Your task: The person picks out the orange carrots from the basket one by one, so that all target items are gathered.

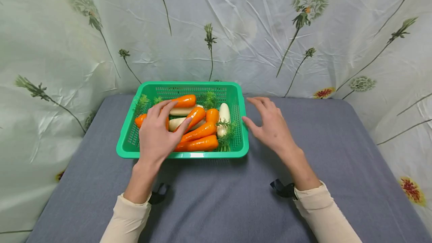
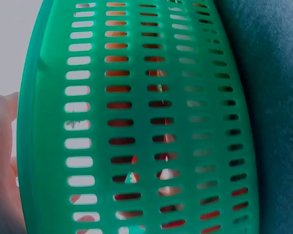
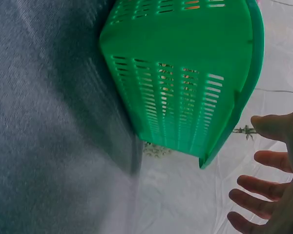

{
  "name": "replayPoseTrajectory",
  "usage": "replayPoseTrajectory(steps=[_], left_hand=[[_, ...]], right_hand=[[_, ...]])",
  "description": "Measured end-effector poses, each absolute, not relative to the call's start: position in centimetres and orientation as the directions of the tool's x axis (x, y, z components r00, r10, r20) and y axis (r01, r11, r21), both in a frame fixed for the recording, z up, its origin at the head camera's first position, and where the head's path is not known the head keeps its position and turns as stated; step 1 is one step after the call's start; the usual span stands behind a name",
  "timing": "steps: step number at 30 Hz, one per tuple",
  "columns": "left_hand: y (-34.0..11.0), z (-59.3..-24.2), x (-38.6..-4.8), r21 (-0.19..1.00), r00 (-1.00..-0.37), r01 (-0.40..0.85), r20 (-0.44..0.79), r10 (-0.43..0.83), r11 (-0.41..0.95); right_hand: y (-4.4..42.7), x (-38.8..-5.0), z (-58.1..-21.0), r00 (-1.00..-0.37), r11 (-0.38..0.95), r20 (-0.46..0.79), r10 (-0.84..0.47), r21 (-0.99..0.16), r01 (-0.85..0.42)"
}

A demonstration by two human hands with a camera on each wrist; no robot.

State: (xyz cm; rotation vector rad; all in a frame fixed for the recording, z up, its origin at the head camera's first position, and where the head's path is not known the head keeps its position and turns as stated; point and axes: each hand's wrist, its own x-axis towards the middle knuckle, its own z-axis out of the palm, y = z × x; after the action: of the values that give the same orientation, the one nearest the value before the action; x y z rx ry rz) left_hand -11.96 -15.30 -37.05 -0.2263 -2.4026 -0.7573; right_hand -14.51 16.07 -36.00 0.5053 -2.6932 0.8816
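Green plastic basket [image 1: 229, 155] near back edge of grey tablecloth [image 1: 219, 198]; carrots [image 1: 200, 144], white radishes [image 1: 224, 113] inside. Left hand [image 1: 156, 132] above basket's left half, fingers parted from thumb; right hand [image 1: 273, 126] beside basket's right rim, fingers spread. Tablecloth stretches rightward of basket.

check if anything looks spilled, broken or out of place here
Nothing really stands out: the green basket sits upright on the gray cloth, and the carrots and white vegetables in view lie inside it, jumbled but unspilled, with no visible damage. Only the backdrop looks creased.
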Motion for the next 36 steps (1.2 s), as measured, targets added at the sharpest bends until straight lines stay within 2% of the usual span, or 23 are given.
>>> replayPoseTrajectory(steps=[15, 36], left_hand=[[-17.5, -37.3, -11.5, 0.549, -0.808, 0.3, 0.581, -0.098, 0.78], [-21.1, -37.1, -10.3, 0.631, -0.831, 0.215, 0.519, -0.2, 0.745]], right_hand=[[13.7, -14.2, -35.9, -0.882, 0.555, 0.381, -0.276, -0.687, -0.47], [10.2, -13.8, -36.4, -0.851, 0.386, 0.362, -0.381, -0.774, -0.502]])
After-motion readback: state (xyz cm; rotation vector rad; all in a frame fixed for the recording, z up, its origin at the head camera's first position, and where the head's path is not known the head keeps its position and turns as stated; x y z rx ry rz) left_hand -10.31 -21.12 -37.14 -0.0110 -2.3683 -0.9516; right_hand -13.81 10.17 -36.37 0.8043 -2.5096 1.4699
